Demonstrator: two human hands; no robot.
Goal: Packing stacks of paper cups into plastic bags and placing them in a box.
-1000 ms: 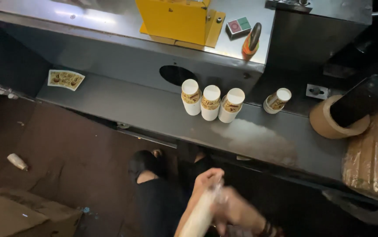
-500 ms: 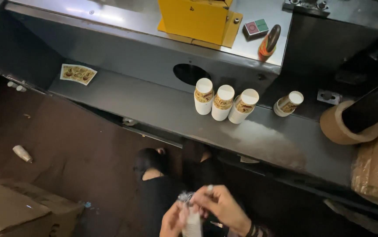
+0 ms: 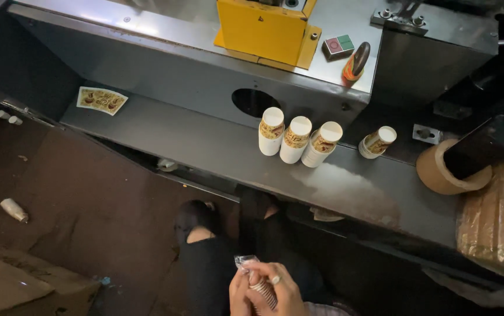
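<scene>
At the bottom edge of the view, low over my lap, I have a stack of paper cups [image 3: 262, 291] in a clear plastic sleeve [image 3: 244, 261]. My right hand [image 3: 281, 289] is wrapped over the stack, its fingers [image 3: 266, 274] clamped on it; my left hand [image 3: 239, 292] cups the other side, fingers closed against the cups too. The sleeve's end pokes up just above my knuckles, so I judge the step in hand is gathering or twisting that wrap shut around the stack. The next move likely calls for a firm pinch on the loose plastic without crushing the rims. Further out, three short cup stacks [image 3: 296, 139] stand side by side on the grey desk [image 3: 205, 146], a fourth [image 3: 377, 141] apart to their right, with a tape roll [image 3: 439, 171] beyond and a yellow machine housing [image 3: 263, 28] above.
</scene>
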